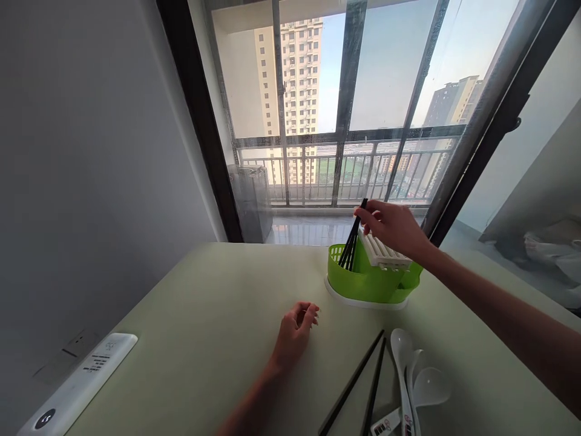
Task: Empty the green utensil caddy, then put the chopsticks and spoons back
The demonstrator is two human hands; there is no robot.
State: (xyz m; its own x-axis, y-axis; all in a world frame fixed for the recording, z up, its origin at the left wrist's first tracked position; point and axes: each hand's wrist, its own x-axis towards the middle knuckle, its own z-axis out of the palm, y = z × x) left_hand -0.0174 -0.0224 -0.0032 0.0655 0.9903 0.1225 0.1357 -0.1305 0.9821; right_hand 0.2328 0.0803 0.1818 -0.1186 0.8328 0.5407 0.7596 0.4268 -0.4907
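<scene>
My right hand (385,224) pinches the upper ends of several black chopsticks (351,245). Their lower ends stand inside the perforated left compartment of a green utensil holder (363,286), fanned slightly apart and tilted. A white slatted piece (385,251) sits on the holder's middle, partly behind my right hand. Over the table, left of and nearer than the holder, is my left hand (297,330), its fingers curled in with nothing visible in them. Two more black chopsticks (356,378) lie at the front, beside several white spoons (402,363).
The pale green table (204,303) runs up to a dark-framed window. A white elongated device (86,381) with a dark round mark lies along the left edge by the wall. Beyond the glass, a grey box-like object (250,200) stands on the balcony floor.
</scene>
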